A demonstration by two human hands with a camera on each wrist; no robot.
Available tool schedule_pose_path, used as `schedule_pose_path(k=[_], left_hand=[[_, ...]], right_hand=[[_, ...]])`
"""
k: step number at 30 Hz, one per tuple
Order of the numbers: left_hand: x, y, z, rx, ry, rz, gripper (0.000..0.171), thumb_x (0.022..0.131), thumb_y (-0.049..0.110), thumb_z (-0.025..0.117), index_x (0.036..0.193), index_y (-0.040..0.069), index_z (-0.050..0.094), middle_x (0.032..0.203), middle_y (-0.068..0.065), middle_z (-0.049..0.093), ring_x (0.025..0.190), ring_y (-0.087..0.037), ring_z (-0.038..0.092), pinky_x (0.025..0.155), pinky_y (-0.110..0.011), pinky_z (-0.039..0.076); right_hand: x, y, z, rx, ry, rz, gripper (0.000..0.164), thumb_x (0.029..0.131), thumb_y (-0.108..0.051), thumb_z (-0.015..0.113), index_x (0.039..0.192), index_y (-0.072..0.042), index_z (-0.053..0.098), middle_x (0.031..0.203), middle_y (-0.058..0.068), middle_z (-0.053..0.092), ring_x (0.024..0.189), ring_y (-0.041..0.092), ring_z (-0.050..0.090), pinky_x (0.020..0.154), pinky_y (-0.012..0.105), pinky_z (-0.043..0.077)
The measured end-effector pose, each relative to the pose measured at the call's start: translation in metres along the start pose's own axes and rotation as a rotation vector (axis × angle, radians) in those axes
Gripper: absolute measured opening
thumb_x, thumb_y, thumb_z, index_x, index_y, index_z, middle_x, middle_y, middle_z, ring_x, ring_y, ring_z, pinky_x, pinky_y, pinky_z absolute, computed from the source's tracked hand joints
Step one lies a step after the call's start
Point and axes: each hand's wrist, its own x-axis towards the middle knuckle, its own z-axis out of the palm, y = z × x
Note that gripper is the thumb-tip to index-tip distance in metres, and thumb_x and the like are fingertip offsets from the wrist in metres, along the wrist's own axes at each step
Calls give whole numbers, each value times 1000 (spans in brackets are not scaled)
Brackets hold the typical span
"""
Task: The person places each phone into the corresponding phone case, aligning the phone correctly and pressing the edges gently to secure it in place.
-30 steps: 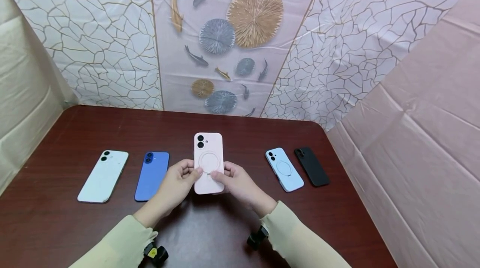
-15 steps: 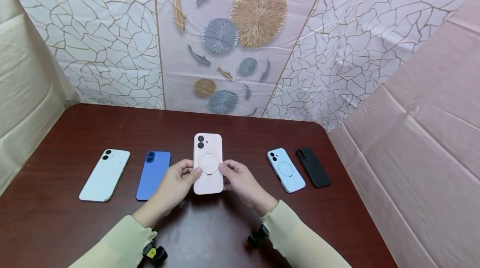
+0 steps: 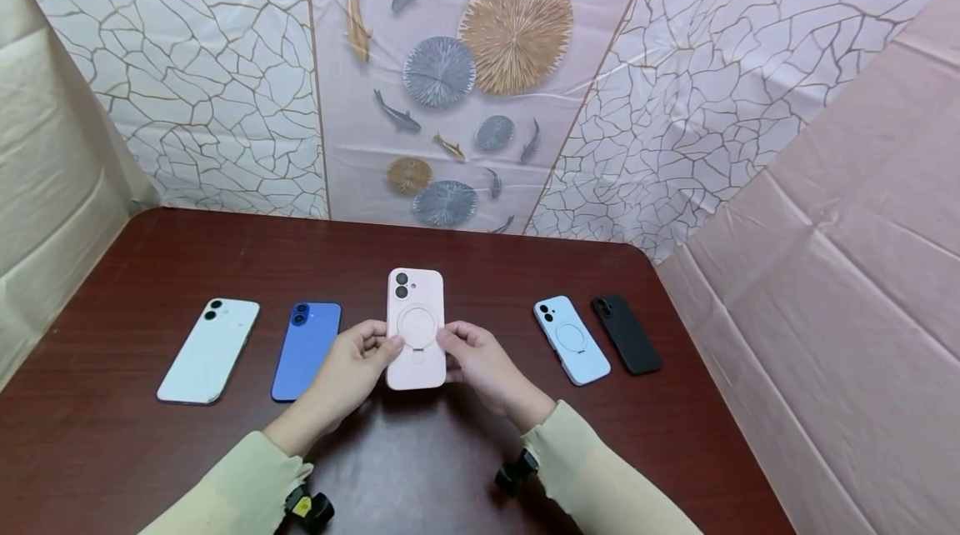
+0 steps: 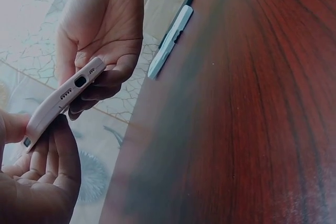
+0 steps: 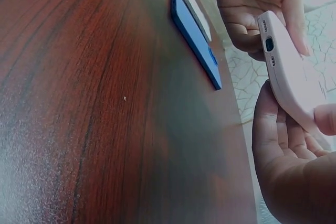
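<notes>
A pink phone case (image 3: 416,368) with a ring on its back is held above the table, camera end away from the body. My left hand (image 3: 352,362) grips its left edge, thumb on the back. On the opposite edge my right hand (image 3: 487,368) pinches it, thumb again on the back. The left wrist view shows the case's bottom end (image 4: 65,98), with its port cutout, between both hands. In the right wrist view, my right hand's fingers (image 5: 275,124) lie curled under the case (image 5: 286,72). I cannot tell whether a phone is inside.
To the left on the dark red table (image 3: 450,468) lie a white phone (image 3: 207,352) and a blue phone (image 3: 307,347). A light-blue ringed case (image 3: 581,352) and a black case or phone (image 3: 628,337) lie to the right. Patterned curtains (image 3: 225,60) hang behind.
My right thumb has slid from the middle of the pink case's back to its right edge. The case has dipped very slightly, while the left hand keeps nearly the same grip.
</notes>
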Motion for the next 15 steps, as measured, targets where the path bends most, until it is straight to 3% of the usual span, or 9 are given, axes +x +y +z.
schedule_pose_path(k=[15], left_hand=[[-6,-9,-12,27,-16,-31,23,96,17,61,108,-2,60,91,-11,65,79,-17,62,68,-25,51]], right_hand=[[-4,3,11,-18,-68,-6,28,100,-18,53,116,5,56,95,12,68,78,18,66,71,37,56]])
